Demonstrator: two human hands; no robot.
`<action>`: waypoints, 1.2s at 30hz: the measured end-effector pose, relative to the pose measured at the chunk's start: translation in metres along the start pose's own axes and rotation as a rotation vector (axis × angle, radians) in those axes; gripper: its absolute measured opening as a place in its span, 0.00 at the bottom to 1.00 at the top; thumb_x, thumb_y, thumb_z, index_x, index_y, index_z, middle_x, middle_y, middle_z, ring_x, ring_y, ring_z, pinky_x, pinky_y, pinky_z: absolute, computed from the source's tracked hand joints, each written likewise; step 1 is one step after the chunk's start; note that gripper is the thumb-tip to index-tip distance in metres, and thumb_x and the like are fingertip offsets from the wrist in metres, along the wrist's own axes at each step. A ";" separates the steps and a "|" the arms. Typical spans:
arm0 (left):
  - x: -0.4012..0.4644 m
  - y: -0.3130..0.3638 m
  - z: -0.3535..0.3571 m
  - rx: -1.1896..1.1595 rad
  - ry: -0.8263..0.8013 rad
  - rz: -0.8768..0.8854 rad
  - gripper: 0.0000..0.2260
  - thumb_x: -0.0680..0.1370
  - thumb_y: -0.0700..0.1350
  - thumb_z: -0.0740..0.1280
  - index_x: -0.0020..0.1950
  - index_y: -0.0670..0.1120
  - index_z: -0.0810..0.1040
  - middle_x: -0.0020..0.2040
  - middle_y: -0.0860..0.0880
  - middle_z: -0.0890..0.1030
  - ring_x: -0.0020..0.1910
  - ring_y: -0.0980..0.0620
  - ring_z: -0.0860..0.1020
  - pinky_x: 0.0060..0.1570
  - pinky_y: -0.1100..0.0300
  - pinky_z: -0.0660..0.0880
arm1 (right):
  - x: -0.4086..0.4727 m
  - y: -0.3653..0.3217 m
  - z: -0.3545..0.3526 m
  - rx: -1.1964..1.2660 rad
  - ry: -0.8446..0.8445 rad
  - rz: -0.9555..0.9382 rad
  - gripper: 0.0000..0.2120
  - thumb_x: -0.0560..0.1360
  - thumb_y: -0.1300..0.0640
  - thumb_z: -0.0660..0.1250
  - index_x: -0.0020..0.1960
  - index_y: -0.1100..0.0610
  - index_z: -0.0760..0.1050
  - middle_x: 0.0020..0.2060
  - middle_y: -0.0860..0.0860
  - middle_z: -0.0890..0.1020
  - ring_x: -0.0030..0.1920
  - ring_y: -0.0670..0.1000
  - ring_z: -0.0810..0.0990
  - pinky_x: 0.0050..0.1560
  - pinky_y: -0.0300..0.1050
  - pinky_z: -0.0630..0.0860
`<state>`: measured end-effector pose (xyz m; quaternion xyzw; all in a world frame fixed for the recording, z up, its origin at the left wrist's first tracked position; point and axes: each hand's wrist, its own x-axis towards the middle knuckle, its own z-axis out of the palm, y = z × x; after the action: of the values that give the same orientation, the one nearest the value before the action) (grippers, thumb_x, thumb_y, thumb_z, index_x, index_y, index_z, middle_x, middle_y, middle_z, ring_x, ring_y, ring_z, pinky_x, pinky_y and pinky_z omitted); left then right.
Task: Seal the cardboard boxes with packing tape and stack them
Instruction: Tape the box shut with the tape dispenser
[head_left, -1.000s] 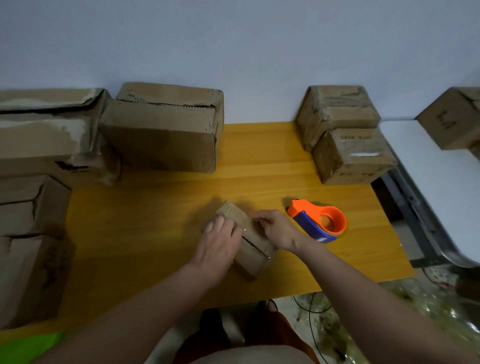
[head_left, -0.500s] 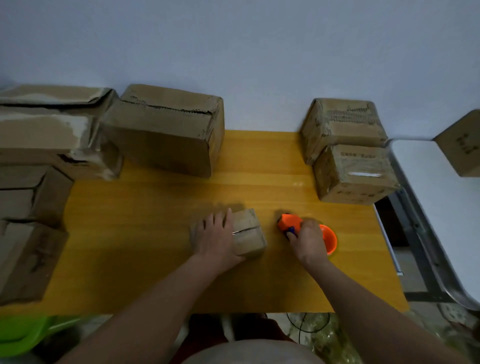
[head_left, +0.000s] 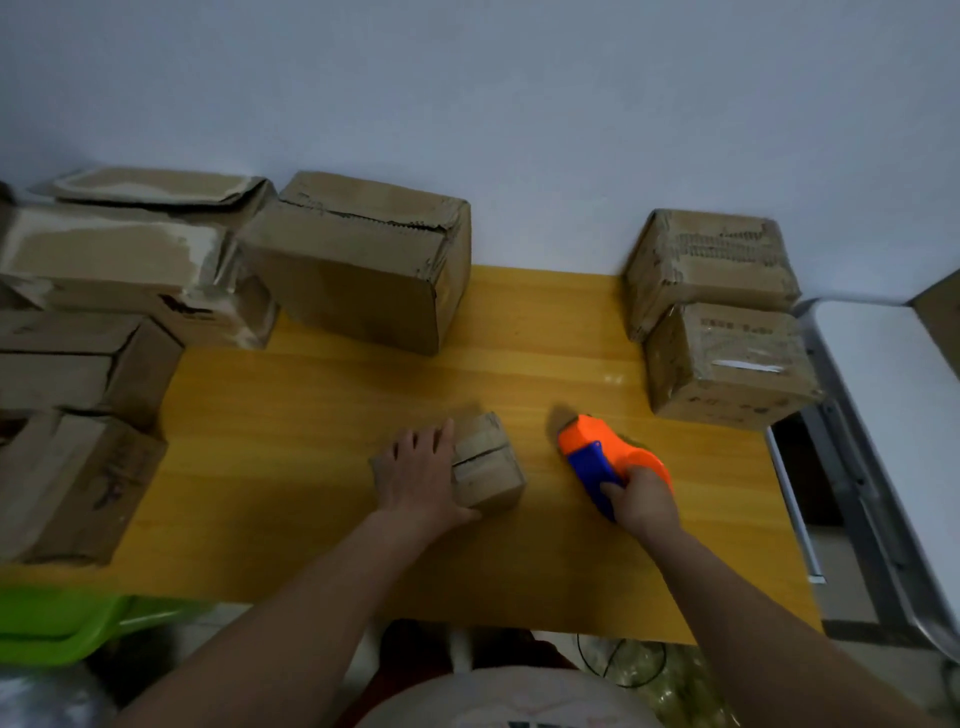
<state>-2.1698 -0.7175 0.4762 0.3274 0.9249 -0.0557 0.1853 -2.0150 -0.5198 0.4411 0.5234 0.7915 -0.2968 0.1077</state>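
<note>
A small cardboard box (head_left: 488, 465) sits in the middle of the yellow wooden table (head_left: 322, 415), its top flaps meeting at a dark seam. My left hand (head_left: 418, 475) lies flat over the box's left half, fingers spread and pointing away from me. To the right, my right hand (head_left: 641, 501) grips the orange and blue tape dispenser (head_left: 597, 452), whose orange nose points up and left toward the box. A gap of bare table separates dispenser and box.
A large cardboard box (head_left: 363, 265) stands at the back centre, with several worn boxes (head_left: 119, 260) piled along the left edge. Two stacked boxes (head_left: 722, 358) occupy the back right. A white table (head_left: 893, 395) adjoins on the right; a green bin (head_left: 57, 623) sits below left.
My right hand left the small box, reached right and took hold of the tape dispenser, turning its nose toward the box. My left hand stayed flat on the box, which now sits squarer.
</note>
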 end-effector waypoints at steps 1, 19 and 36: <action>-0.001 0.000 -0.002 -0.005 -0.020 0.000 0.57 0.64 0.70 0.72 0.80 0.49 0.44 0.76 0.47 0.58 0.74 0.44 0.58 0.70 0.47 0.59 | 0.000 -0.003 -0.005 0.058 -0.005 -0.038 0.08 0.76 0.57 0.67 0.44 0.62 0.74 0.46 0.64 0.80 0.47 0.61 0.78 0.42 0.47 0.65; 0.012 0.012 -0.099 -1.377 -0.216 0.154 0.13 0.83 0.47 0.55 0.55 0.52 0.79 0.56 0.56 0.81 0.62 0.55 0.75 0.74 0.50 0.56 | -0.060 -0.035 -0.062 0.830 -0.576 -0.461 0.13 0.76 0.63 0.65 0.59 0.65 0.77 0.54 0.59 0.83 0.55 0.56 0.82 0.54 0.44 0.78; 0.002 0.011 -0.107 -1.611 -0.372 0.073 0.09 0.80 0.41 0.65 0.58 0.41 0.80 0.56 0.43 0.82 0.55 0.48 0.80 0.49 0.58 0.79 | -0.068 -0.034 -0.068 0.821 -0.758 -0.440 0.28 0.65 0.56 0.75 0.60 0.70 0.72 0.56 0.62 0.81 0.54 0.57 0.81 0.52 0.47 0.80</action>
<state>-2.1977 -0.6836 0.5749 0.1096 0.6245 0.5770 0.5148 -2.0063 -0.5417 0.5405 0.2039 0.6083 -0.7595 0.1076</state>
